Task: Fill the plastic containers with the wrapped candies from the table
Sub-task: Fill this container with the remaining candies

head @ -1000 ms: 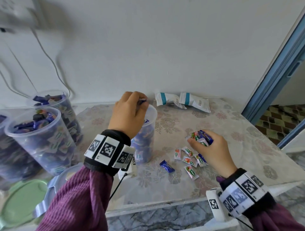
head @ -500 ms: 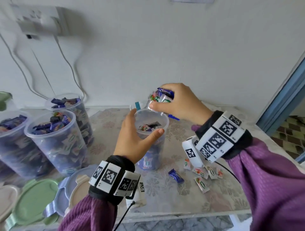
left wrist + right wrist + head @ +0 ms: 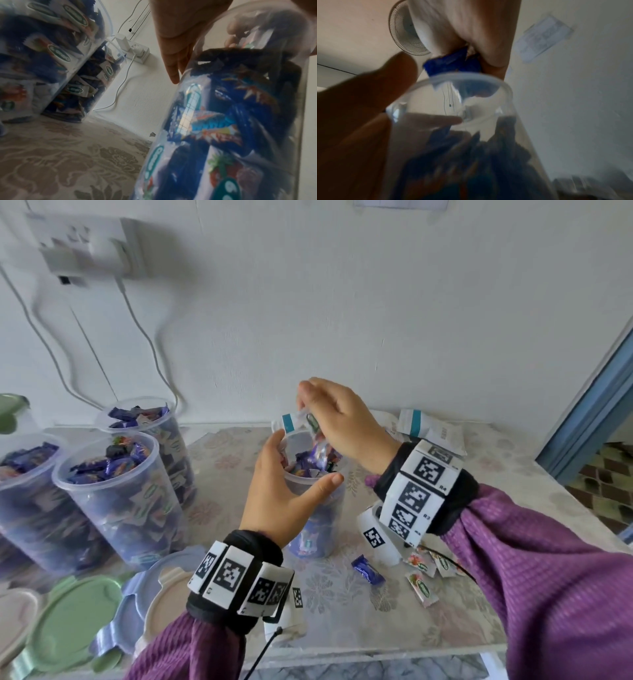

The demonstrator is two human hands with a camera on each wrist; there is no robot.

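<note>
The right hand (image 3: 337,419) hangs over the clear container (image 3: 317,508), fingers loosening round a last few candies (image 3: 317,451) dropping in; the left hand (image 3: 281,491) cups its rim, thumb and fingers curled around it. It looks roughly three-quarters full. Beside it stand full containers (image 3: 113,494); a few loose candies (image 3: 423,577) remain on the table (image 3: 342,611).

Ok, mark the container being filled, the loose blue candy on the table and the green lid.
container being filled (image 3: 320,529): head view, on its clear lower wall.
loose blue candy (image 3: 367,570): head view, on the wrapper's middle.
green lid (image 3: 73,628): head view, on its flat top.
</note>
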